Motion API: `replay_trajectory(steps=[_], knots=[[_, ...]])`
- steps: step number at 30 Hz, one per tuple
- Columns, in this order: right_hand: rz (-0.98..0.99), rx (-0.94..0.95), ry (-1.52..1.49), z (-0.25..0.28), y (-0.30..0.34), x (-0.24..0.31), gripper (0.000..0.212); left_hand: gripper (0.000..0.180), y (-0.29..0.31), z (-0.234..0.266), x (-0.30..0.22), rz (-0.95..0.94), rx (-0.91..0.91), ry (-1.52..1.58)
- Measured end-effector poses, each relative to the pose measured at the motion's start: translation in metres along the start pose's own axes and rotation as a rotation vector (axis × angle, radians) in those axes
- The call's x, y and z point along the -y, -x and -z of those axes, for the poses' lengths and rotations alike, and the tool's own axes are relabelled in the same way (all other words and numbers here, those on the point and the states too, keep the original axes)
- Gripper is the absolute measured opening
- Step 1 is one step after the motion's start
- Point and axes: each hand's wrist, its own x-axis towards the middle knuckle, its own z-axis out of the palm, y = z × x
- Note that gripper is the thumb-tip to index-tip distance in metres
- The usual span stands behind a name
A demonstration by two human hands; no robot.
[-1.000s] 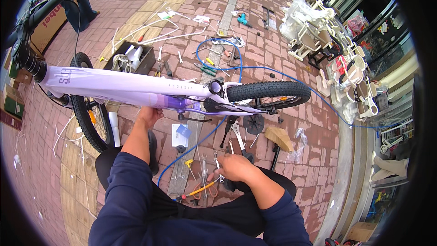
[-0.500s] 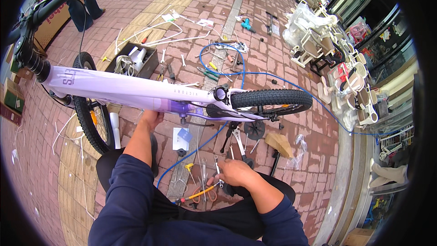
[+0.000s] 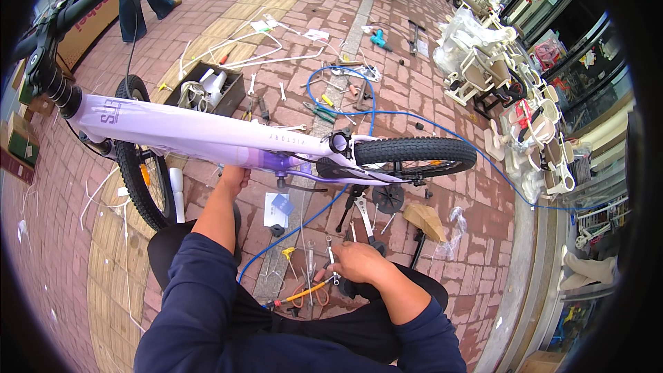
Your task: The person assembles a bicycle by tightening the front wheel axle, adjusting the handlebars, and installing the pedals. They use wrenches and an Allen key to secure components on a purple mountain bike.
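A lilac bicycle frame [image 3: 200, 128] stretches across the view, with its knobby front wheel [image 3: 143, 183] at left and rear wheel [image 3: 418, 155] at right. My left hand [image 3: 235, 177] reaches up to the frame's underside and is closed against it; the fingertips are partly hidden by the tube. A small silver wrench [image 3: 331, 257] sits in the closed fingers of my right hand [image 3: 360, 261], low over the paving beside my knee. Just left of that lie a yellow-handled hex key [image 3: 288, 253] and an orange hose piece [image 3: 304, 292].
A blue air hose [image 3: 442, 119] winds over the bricks past scattered tools. Beyond the frame stands a dark toolbox [image 3: 224, 93]. White and brown child seats [image 3: 528, 114] line the right side. Torn cardboard [image 3: 423, 221] lies near the rear wheel. A person [image 3: 143, 7] stands at far left.
The view has shifted slightly, so the bicycle and ground sit a little further right. My left hand stays at the frame, and my right hand keeps the wrench. The person's feet at far left have moved.
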Motion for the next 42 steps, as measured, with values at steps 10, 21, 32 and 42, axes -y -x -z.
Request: replay_trajectory(steps=[10, 21, 32, 42], knots=[[-0.030, 0.011, -0.008, 0.006, 0.000, 0.012, 0.049, 0.020, -0.022, 0.028, 0.088, 0.126, -0.263, 0.791], [0.058, -0.040, 0.018, -0.004, -0.010, 0.012, 0.045, 0.024, 0.006, 0.035, 0.154, 0.204, -0.737, 0.842], [0.056, -0.024, 0.059, -0.010, -0.015, 0.016, 0.047, 0.057, 0.008, 0.104, -0.057, -0.192, -0.570, 0.862], [0.086, -0.080, 0.075, -0.009, -0.006, 0.014, 0.041, 0.055, 0.060, 0.055, -0.108, -0.267, 0.335, 0.491]])
